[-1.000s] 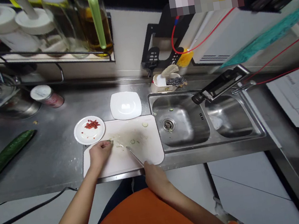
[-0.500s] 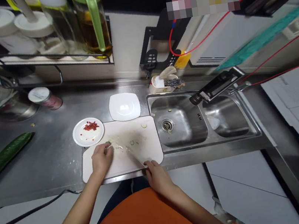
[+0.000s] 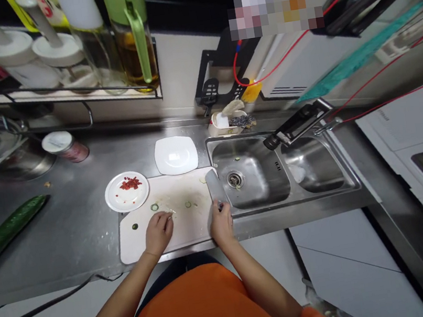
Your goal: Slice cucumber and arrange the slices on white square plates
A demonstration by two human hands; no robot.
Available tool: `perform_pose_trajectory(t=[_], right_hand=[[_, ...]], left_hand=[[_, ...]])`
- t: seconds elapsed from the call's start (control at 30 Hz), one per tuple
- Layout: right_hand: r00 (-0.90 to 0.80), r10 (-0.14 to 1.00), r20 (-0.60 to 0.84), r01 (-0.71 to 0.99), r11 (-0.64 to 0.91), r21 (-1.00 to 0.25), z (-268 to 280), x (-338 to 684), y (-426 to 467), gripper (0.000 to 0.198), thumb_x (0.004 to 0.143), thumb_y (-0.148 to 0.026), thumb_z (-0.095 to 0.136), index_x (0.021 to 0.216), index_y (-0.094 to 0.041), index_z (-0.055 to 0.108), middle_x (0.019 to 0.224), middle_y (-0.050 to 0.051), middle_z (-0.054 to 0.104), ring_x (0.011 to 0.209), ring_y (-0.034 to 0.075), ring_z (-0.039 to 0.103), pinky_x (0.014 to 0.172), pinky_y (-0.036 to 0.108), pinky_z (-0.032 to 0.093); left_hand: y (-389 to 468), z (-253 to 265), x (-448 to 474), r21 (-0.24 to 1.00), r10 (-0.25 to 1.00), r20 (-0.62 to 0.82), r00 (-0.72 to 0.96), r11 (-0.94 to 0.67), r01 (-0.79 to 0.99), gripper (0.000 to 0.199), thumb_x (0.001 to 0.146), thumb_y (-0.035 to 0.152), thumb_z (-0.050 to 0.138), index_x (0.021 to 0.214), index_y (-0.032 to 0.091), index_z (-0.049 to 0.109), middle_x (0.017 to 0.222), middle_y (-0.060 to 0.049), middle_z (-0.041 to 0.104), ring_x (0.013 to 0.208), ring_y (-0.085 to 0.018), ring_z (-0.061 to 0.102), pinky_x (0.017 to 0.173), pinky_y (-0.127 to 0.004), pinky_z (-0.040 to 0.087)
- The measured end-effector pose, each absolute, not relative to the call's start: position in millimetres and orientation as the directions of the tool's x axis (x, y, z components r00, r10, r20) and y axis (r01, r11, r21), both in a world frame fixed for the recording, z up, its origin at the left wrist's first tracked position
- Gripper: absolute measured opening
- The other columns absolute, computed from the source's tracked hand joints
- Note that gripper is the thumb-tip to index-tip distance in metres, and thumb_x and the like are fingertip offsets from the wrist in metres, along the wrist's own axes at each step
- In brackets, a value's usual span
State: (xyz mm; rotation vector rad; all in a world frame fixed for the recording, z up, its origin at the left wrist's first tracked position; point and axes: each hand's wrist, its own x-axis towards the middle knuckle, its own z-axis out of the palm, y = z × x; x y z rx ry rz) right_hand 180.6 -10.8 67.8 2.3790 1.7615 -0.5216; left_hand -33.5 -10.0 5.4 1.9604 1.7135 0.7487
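My right hand (image 3: 222, 223) is closed around the handle of a cleaver (image 3: 214, 185), whose blade lies flat at the right edge of the white cutting board (image 3: 190, 230). The blade partly covers a cucumber slice (image 3: 202, 180). Over the board's middle, my left hand (image 3: 159, 232) has its fingers drawn together; I cannot make out what is in them. Pale scraps lie by its fingertips. Further thin cucumber slices (image 3: 154, 207) rest on the board, and a dark green cucumber end (image 3: 135, 226) sits at its left.
A round plate with chopped red pieces (image 3: 110, 195) overlaps the board's upper left corner. Behind the board stands a white square plate (image 3: 176, 156). A double sink (image 3: 258, 202) adjoins on the right. A whole cucumber (image 3: 11, 231) lies far left, near a can (image 3: 75, 149).
The cleaver has swung from the board's middle to its right edge, blade now flat. My left hand has shifted right and nearer; a cucumber end and slice now show on the board's left.
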Motion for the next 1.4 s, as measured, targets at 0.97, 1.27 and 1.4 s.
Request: perform_pose_trajectory(t=[0.97, 1.27, 1.4], right_hand=[[0.152, 0.922, -0.357, 0.972, -0.206, -0.116, 79, 191, -2, 0.045, 0.089, -0.013, 0.032, 0.133, -0.018, 0.042, 0.117, 0.014, 0.047, 0.109, 0.025, 0.041, 0.086, 0.033, 0.038], [0.077, 0.957, -0.281, 0.952, -0.155, -0.265, 87, 215, 19, 0.038, 0.088, -0.017, 0.042, 0.124, -0.019, 0.053, 0.115, 0.012, 0.047, 0.106, 0.023, 0.039, 0.09, 0.034, 0.035], [0.069, 0.978, -0.196, 0.934, -0.132, -0.331, 79, 226, 42, 0.036, 0.086, -0.016, 0.043, 0.119, -0.015, 0.057, 0.111, 0.013, 0.05, 0.104, 0.023, 0.04, 0.09, 0.034, 0.034]], left_hand=[[64, 35, 24, 0.622, 0.918, -0.236, 0.317, -0.108, 0.776, 0.015, 0.077, 0.021, 0.052, 0.071, 0.018, 0.065, 0.075, -0.006, 0.061, 0.08, -0.02, 0.056, 0.075, -0.033, 0.041], [128, 46, 81, 0.691, 0.95, -0.157, 0.27, -0.089, 0.717, 0.021, 0.083, 0.024, 0.049, 0.083, 0.018, 0.069, 0.084, -0.007, 0.064, 0.085, -0.02, 0.057, 0.08, -0.032, 0.043], [125, 44, 63, 0.724, 0.99, -0.048, 0.131, -0.056, 0.688, 0.026, 0.086, 0.026, 0.043, 0.097, 0.018, 0.066, 0.091, -0.007, 0.063, 0.091, -0.019, 0.056, 0.083, -0.032, 0.043]])
